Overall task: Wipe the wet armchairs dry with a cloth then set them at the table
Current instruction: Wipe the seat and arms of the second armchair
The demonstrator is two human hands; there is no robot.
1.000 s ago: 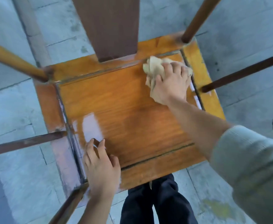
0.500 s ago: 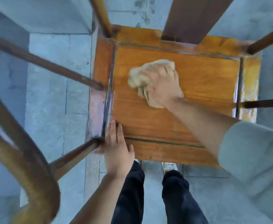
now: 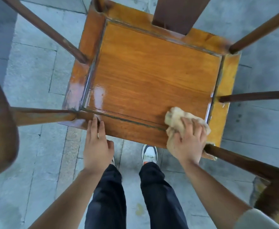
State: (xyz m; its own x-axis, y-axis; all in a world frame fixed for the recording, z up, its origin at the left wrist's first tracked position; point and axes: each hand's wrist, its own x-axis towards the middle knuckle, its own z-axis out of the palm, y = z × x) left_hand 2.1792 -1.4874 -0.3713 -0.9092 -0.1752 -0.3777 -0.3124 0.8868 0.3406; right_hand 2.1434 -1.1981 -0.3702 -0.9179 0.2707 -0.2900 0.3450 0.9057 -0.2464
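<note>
Gripping the bunched cloth, right hand presses armchair seat's near-right corner; left hand rests flat.

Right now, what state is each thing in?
Orange wooden armchair seat: upright, glossy wet patch near front left corner.
Crumpled beige cloth: bunched, pressed on the seat's front right corner.
Right hand: grips the cloth.
Left hand: fingers straight, resting on the seat's front edge.

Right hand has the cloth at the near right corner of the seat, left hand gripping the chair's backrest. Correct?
Not quite. The head view shows the left hand resting on the seat's near left edge, not the backrest. The right hand does hold the cloth at the near right corner.
</note>
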